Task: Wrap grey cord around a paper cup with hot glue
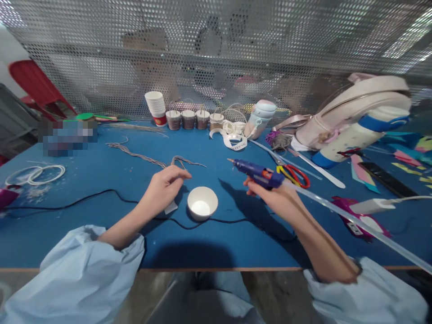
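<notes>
My right hand (273, 191) grips a blue glue gun (258, 173), its nozzle pointing left and a long clear glue stick (351, 220) trailing from its back. My left hand (167, 184) is just left of a white paper cup (202, 203), apart from it. Its fingers are bent with thumb and forefinger close together; whether anything is between them is hidden. A twisted grey-brown cord (141, 156) passes just behind this hand, and I cannot tell if they touch. The cup stands upright, its mouth up and nothing visible inside.
Behind are stacked paper cups (155, 105), several cord-wrapped cups (188, 119), white ribbon (234, 140) and a tumbler (261, 114). Scissors (293, 174), a bottle (361, 135), a bag (364, 105) and a phone (384, 179) lie right. A black cable (182, 225) crosses the blue table (101, 202); white cord (45, 174) lies left.
</notes>
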A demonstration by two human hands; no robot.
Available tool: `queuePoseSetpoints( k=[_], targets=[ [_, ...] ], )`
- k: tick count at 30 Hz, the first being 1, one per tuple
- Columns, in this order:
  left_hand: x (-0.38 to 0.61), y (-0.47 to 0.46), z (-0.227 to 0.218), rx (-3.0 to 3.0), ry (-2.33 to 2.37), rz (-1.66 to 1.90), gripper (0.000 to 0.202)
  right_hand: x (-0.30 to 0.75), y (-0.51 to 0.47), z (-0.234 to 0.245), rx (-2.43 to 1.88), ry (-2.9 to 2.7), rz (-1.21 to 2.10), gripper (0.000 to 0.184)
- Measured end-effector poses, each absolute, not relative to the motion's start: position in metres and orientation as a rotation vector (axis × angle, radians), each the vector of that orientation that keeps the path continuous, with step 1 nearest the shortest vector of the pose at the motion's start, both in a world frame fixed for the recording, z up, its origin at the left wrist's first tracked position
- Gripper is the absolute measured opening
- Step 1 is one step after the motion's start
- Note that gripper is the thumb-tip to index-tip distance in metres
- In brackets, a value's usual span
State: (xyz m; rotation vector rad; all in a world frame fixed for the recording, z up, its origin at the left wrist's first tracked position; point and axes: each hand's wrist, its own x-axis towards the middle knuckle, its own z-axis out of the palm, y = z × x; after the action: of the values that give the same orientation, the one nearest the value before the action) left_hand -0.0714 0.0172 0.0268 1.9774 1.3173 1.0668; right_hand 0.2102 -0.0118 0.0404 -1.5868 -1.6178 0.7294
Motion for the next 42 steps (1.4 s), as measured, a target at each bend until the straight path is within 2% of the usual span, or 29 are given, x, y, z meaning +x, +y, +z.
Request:
queuePoseSetpoints(
  k=[7,13,17,23,32,42],
  targets=[
    [-0.070,0.015,0.029,1.974,1.294,0.811,0.019,0.174,-0.057,0.054,-1.472,-1.991,0.595,0.011],
    [-0.067,0.010,0.032,2.003,1.247,0.796,0.016,0.167,-0.067,0.047,-1.300,-2.171,0.548,0.004],
    [-0.064,0.007,0.033,1.998,1.272,0.760,0.014,0.166,-0.068,0.039,-1.301,-2.238,0.562,0.010],
    [-0.059,0.001,0.035,1.784,1.319,0.683,0.011,0.160,-0.071,0.039,-1.332,-2.297,0.505,0.010],
    [-0.056,-0.005,0.036,1.660,1.256,0.681,0.003,0.158,-0.073,0.042,-1.352,-2.407,0.339,0.023],
    [-0.054,-0.006,0.036,1.617,1.246,0.674,0.002,0.157,-0.073,0.040,-1.382,-2.458,0.137,0.018]
  ],
)
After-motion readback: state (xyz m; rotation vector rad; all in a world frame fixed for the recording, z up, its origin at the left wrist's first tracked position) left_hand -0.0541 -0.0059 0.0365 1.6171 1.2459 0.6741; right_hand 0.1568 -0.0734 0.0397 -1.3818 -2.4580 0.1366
